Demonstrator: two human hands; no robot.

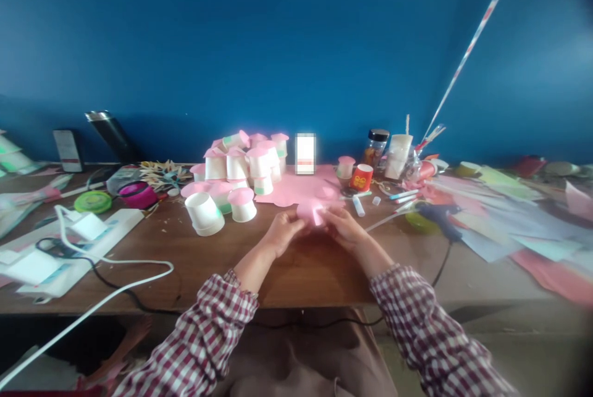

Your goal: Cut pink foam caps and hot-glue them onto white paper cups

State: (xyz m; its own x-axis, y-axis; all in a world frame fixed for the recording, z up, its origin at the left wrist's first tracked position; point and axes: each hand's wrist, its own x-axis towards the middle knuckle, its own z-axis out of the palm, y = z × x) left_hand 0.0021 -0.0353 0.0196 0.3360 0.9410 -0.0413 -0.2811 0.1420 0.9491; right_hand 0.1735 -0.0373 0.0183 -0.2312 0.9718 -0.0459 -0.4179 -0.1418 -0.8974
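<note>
Between my two hands is a small piece of pink paper (309, 211), bent or folded, held just above the brown table (306, 273). My left hand (286, 230) pinches its left edge, and my right hand (343, 227) grips its right side. Behind it a larger sheet of pink paper (282, 192) with a wavy edge lies flat. To the left stand many white paper cups (215, 167) topped with pink paper, some stacked. A plain white cup (202, 212) sits upside down nearest me.
A red paper cup (361, 178), a glue stick (358, 206) and a lidded jar (376, 149) stand or lie at right. Loose coloured paper (500, 230) covers the far right. A power strip (88, 242) with a white cable (139, 283) lies at left.
</note>
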